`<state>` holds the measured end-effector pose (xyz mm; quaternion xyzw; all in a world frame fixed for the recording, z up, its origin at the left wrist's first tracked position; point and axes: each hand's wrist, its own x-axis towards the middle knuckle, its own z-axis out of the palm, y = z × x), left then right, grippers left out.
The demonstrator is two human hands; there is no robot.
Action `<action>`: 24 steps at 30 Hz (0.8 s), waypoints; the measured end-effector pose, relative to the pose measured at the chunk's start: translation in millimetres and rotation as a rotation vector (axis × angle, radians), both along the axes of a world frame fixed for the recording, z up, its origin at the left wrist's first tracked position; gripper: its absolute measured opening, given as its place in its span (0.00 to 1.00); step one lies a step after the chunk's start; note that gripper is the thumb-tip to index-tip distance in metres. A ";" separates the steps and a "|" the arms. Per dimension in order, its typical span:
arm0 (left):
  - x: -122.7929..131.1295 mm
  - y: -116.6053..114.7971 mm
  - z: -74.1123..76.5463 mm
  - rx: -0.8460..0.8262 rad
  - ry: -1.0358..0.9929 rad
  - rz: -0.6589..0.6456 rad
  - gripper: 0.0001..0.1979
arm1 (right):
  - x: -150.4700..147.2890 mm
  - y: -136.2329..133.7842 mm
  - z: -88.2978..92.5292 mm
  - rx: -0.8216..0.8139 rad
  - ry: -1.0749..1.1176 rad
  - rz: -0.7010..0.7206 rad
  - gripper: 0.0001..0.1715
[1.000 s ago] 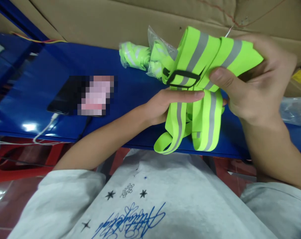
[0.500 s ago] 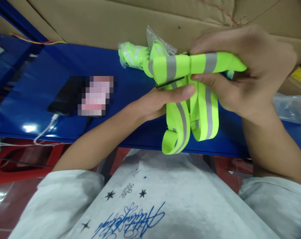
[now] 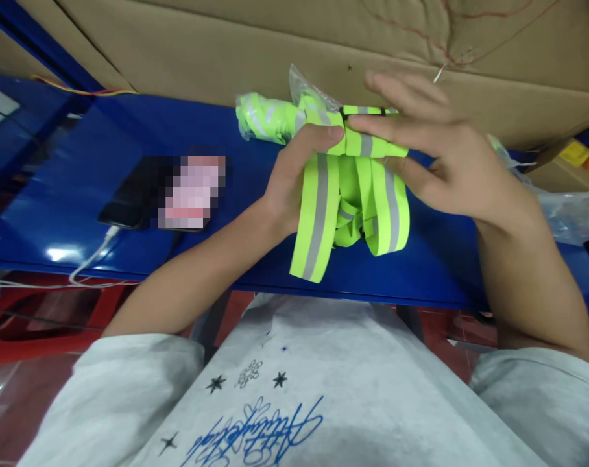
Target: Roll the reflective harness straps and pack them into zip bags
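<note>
A neon-yellow reflective strap vest [image 3: 318, 214] with grey stripes hangs in folded loops over the table's front part. My left hand [image 3: 294, 168] is closed around its bundled upper part, the thumb lying on top and the other fingers hidden behind the straps. On the right side, my right hand [image 3: 435, 146] has its forefinger along the folded band and its thumb below, with the band between them; its other fingers are raised and apart. A black buckle or slider piece shows by the forefinger. Behind the left hand lies a similar yellow bundle [image 3: 265, 118] in clear plastic.
On the blue table [image 3: 100, 136] at left lie a black device [image 3: 124, 201] with a white cable and a phone [image 3: 192, 191] with a blurred screen. Cardboard [image 3: 202, 45] stands along the back. Clear plastic bags [image 3: 569, 211] lie at right; a red stool [image 3: 46, 311] stands below left.
My left hand has moved up from below the band and wrapped the bundle. The right hand has shifted left, its fingers straightening, and the upper band is folded shorter.
</note>
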<state>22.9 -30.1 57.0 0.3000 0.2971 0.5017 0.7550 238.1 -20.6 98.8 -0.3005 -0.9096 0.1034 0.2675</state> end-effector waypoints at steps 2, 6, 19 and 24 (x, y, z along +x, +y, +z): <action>-3.7 2.8 1.7 0.043 -0.047 -0.109 0.14 | 0.9 -1.5 -5.2 -0.093 0.040 -0.005 0.35; -9.9 12.0 -7.6 0.084 -0.065 -0.111 0.04 | 2.4 -7.2 -29.7 -0.206 0.454 -0.155 0.28; -1.3 10.7 -29.3 0.152 0.018 -0.139 0.26 | -19.7 -29.0 -71.0 -0.333 0.449 -0.428 0.29; -2.4 5.8 -24.2 0.231 0.010 -0.161 0.08 | -22.7 -28.4 -75.7 -0.520 0.608 -0.381 0.28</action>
